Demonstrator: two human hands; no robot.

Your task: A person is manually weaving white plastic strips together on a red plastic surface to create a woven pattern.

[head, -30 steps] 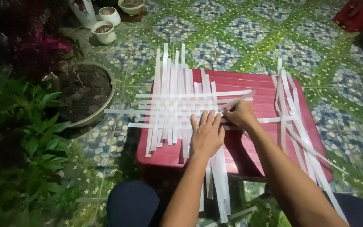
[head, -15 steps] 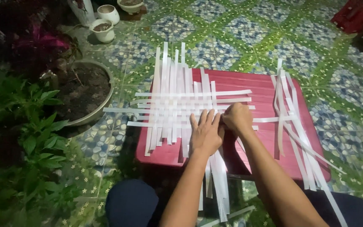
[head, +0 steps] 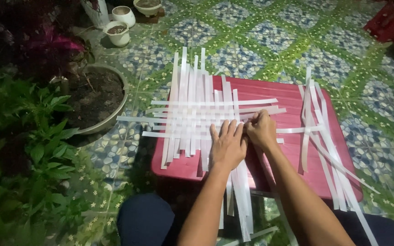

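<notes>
Pressing flat on a mat of woven white strips atop a red bench, the left hand spreads its fingers; beside it, the right hand pinches one strip.

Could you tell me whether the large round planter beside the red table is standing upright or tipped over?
Upright: the planter sits level on the tiled floor, its rim facing up and dark soil inside.
</notes>
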